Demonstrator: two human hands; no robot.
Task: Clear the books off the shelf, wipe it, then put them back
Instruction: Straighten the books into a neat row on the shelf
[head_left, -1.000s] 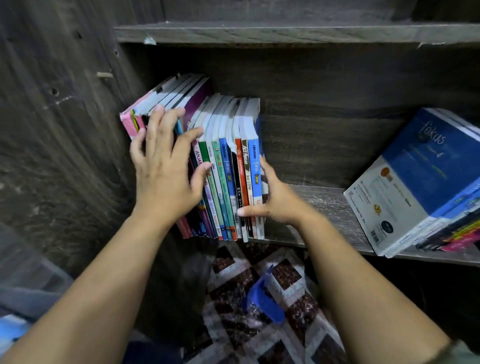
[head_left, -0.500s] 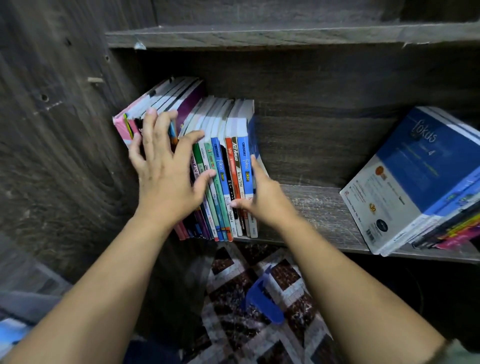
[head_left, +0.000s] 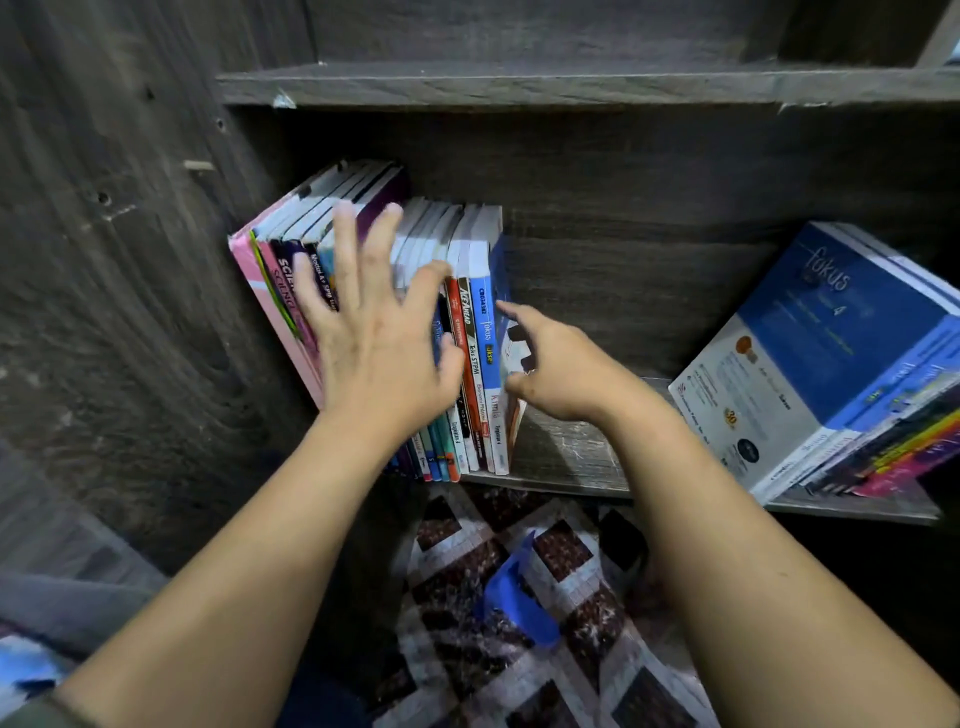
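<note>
While both arms reach into the shelf (head_left: 571, 452), the left hand (head_left: 376, 332) lies spread with straight fingers over the spines of the books (head_left: 467, 338) standing at the shelf's left end, against the side wall. Just beside it, the right hand (head_left: 558, 366) hovers at the row's right edge, fingers loosely apart, thumb near the outermost book; whether it touches I cannot tell. Well apart, at the right end, a stack (head_left: 831, 364) of books leans, a blue "fokus" cover on top. Below, a blue cloth (head_left: 519, 597) lies on the patterned floor (head_left: 467, 675).
</note>
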